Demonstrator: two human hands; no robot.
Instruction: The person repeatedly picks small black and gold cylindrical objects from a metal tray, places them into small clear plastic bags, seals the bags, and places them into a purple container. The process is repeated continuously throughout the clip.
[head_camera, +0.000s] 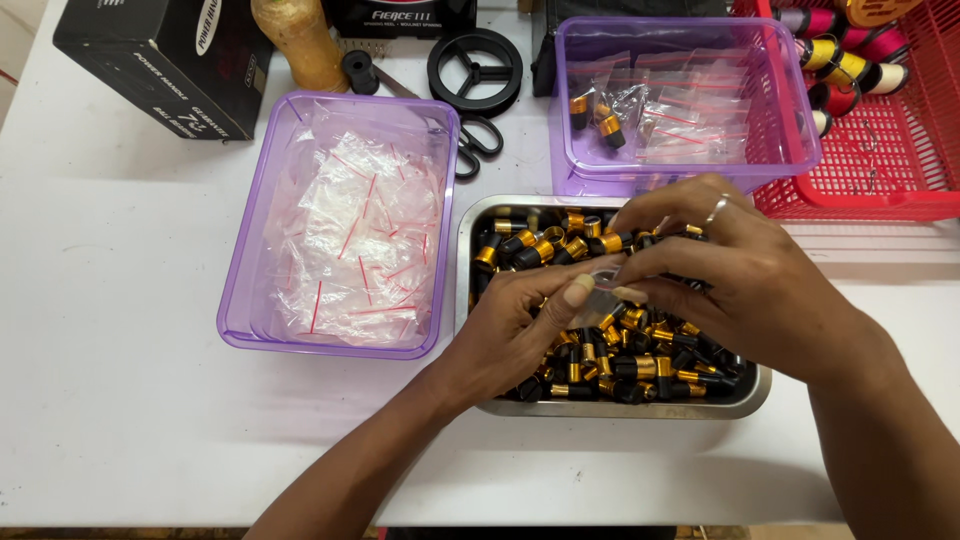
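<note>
I am holding a small clear plastic zip bag (600, 285) over the shallow steel tray (463, 262) of black-and-gold metal caps (640, 366). My left hand (520, 325) is pinching the bag's lower edge between thumb and forefinger; my right hand (715, 275), ring on one finger, is closing its fingertips on the top edge. The film looks thin, limp and slippery, so I am judging the stiffer mouth strip the best hold. The caps look small, hard and apt to roll.
</note>
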